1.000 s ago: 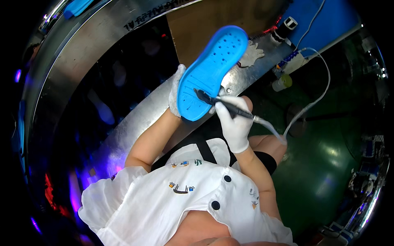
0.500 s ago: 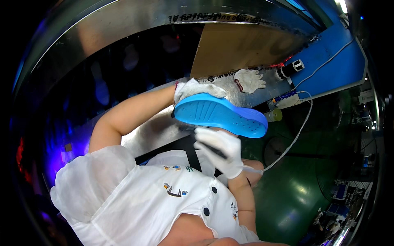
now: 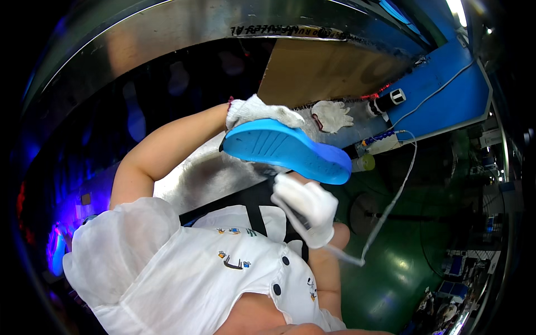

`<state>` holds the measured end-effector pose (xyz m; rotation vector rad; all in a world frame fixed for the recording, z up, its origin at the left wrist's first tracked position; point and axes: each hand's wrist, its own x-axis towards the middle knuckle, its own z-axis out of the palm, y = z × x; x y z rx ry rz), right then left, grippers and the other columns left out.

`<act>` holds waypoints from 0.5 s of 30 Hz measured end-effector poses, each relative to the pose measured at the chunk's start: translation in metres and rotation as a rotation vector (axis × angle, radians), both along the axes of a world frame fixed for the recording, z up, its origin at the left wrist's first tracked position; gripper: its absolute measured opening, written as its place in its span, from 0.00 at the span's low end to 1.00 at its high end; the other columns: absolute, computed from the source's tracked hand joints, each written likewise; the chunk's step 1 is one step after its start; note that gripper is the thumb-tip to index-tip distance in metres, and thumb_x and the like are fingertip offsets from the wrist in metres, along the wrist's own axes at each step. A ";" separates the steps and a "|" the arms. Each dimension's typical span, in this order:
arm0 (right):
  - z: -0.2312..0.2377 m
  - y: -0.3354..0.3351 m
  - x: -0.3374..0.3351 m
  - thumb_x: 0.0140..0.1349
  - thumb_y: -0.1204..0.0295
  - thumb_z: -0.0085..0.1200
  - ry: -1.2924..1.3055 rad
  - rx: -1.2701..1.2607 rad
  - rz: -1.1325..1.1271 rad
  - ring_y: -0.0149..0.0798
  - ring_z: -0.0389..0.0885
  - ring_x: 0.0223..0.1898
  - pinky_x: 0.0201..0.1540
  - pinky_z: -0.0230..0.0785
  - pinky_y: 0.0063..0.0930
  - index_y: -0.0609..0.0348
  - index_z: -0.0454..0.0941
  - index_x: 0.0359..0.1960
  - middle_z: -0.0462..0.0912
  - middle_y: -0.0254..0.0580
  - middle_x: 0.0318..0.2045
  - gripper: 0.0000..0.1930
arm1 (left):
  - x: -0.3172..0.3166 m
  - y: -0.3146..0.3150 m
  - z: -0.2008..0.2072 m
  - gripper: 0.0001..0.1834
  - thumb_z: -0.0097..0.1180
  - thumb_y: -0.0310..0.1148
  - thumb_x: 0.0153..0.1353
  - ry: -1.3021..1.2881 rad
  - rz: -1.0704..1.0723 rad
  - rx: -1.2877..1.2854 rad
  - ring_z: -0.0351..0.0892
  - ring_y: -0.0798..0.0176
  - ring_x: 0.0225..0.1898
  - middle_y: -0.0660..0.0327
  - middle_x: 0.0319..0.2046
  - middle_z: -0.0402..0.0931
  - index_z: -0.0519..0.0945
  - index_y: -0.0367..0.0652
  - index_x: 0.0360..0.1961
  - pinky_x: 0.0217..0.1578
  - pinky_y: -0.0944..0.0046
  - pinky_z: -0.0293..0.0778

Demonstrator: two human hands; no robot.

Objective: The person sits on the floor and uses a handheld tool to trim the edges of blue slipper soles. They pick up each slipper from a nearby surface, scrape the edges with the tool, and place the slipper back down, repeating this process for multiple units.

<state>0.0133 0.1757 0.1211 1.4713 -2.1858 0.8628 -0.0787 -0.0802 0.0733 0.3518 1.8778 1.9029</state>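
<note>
My left hand point(image 3: 262, 111), in a white knit glove, grips a bright blue shoe sole point(image 3: 285, 149) by its far edge. The sole is tilted, showing a face with grooves and small dots. Below it, close to its near edge, is my right hand point(image 3: 310, 209), in a white glove and blurred by motion. Its fingers are curled round the end of a thin whitish hose point(image 3: 364, 254), which loops up to the bench at the right. A small dark tip by the fingers is too blurred to make out.
A metal bench ledge carries a spare glove point(image 3: 332, 116), a black-and-white cylinder point(image 3: 388, 103) and a brown cardboard sheet point(image 3: 318, 72). A blue panel point(image 3: 441, 92) stands at the right. Several soles point(image 3: 135, 114) lie in the dark recess at the left. A yellowish-lidded container point(image 3: 367, 162) sits below the ledge.
The sole and my left hand have shifted slightly left in the picture. My right hand has turned and its fingers have drawn in. The hose now hangs lower beside the wrist.
</note>
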 end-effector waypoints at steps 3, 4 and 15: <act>-0.008 0.001 -0.008 0.47 0.73 0.62 -0.021 -0.103 -0.026 0.34 0.75 0.22 0.25 0.72 0.26 0.50 0.85 0.39 0.87 0.36 0.43 0.14 | 0.013 -0.008 0.028 0.25 0.52 0.46 0.69 0.006 -0.039 -0.141 0.75 0.60 0.59 0.57 0.59 0.76 0.77 0.46 0.62 0.62 0.63 0.68; -0.003 0.001 -0.001 0.46 0.73 0.63 0.031 -0.024 -0.006 0.34 0.76 0.22 0.25 0.72 0.26 0.50 0.85 0.38 0.87 0.36 0.43 0.14 | 0.014 -0.014 0.028 0.24 0.51 0.45 0.69 0.018 -0.035 -0.189 0.74 0.60 0.61 0.57 0.59 0.75 0.76 0.46 0.62 0.63 0.62 0.67; 0.013 0.006 -0.015 0.46 0.75 0.67 0.074 -0.177 -0.093 0.39 0.79 0.25 0.25 0.73 0.28 0.55 0.84 0.39 0.87 0.42 0.41 0.15 | 0.017 -0.047 0.020 0.23 0.55 0.48 0.67 -0.023 0.200 -0.093 0.79 0.64 0.50 0.58 0.51 0.78 0.77 0.47 0.57 0.52 0.63 0.75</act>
